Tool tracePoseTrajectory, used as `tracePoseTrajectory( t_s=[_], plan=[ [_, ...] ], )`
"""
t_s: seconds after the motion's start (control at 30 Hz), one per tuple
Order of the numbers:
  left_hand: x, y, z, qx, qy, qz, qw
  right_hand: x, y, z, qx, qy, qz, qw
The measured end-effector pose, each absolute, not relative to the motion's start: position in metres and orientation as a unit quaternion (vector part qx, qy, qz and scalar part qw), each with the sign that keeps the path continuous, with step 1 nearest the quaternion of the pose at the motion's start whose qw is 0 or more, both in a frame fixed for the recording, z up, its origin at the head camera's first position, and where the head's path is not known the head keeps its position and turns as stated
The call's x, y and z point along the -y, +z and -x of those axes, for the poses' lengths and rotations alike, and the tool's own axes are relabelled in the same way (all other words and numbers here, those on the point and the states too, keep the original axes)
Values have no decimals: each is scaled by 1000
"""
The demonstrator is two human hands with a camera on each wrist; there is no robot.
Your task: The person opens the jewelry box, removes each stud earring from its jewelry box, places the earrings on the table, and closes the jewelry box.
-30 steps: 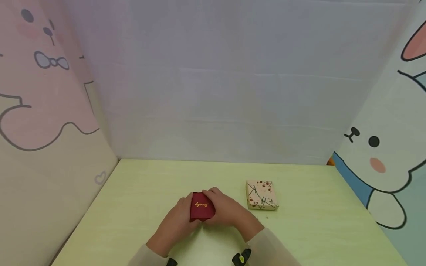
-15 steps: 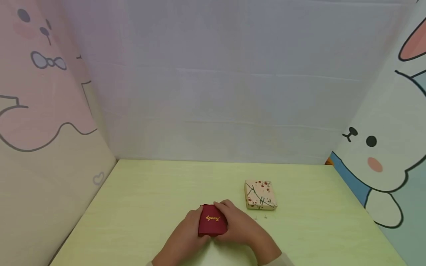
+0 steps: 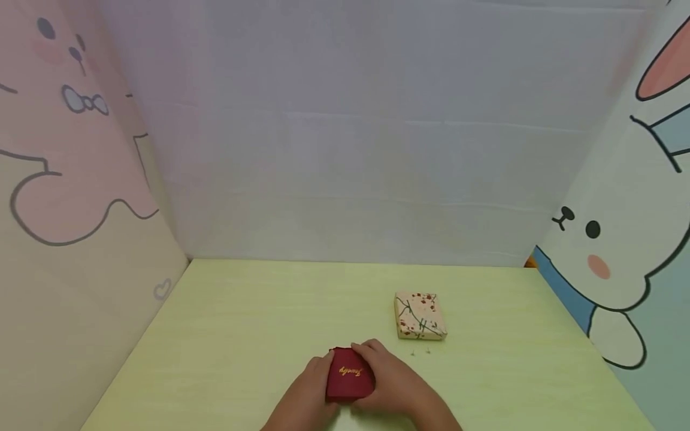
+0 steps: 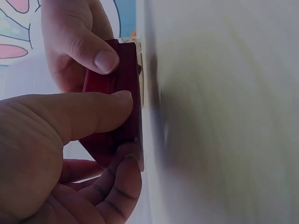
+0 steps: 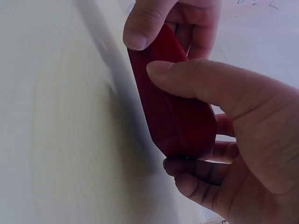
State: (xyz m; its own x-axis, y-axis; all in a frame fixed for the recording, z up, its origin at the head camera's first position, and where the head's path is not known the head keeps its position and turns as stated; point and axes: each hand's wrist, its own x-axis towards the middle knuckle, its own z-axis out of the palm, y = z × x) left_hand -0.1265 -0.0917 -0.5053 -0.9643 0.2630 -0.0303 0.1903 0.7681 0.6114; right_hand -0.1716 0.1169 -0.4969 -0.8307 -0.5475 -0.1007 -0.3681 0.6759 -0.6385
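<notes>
A small dark red jewelry box with gold lettering on its lid is held between both hands, low in the head view. My left hand grips its left side and my right hand its right side. Both thumbs lie along the near side of the red box, where a seam shows in the wrist views. Curled fingers of the left hand wrap the box's end. The lid looks shut. A narrow gap seems to separate the box from the tabletop in the wrist views.
A cream square box with a red blossom and branch print lies on the pale yellow-green table, beyond and right of the hands. Two tiny specks lie just in front of it. Cloth-like walls with cartoon prints border the table.
Both hands have brought the red box nearer to the body and slightly to the right, keeping their grip. The patterned box stays in its place.
</notes>
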Motion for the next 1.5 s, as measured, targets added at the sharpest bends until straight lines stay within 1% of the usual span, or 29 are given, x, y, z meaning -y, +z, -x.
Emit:
tracePoseTrajectory(
  t_s=[0.2,0.47,0.67,0.87,1.23,1.5],
  plan=[
    [95,-513,129,-932,335,-113,81,-117,-503,169,-901,-324,253,140],
    [109,-528,129,-906,396,-124,83,-114,-511,169,-896,-335,259,133],
    [110,-537,129,-879,456,-114,86,-115,-516,170,-894,-334,264,136],
    [104,-543,127,-890,441,-107,48,-118,-520,172,-891,-336,275,129],
    [103,-544,131,-896,425,-102,79,-120,-518,172,-891,-324,295,117],
    [103,-546,132,-900,418,-106,67,-112,-517,170,-918,-260,290,80]
  ],
)
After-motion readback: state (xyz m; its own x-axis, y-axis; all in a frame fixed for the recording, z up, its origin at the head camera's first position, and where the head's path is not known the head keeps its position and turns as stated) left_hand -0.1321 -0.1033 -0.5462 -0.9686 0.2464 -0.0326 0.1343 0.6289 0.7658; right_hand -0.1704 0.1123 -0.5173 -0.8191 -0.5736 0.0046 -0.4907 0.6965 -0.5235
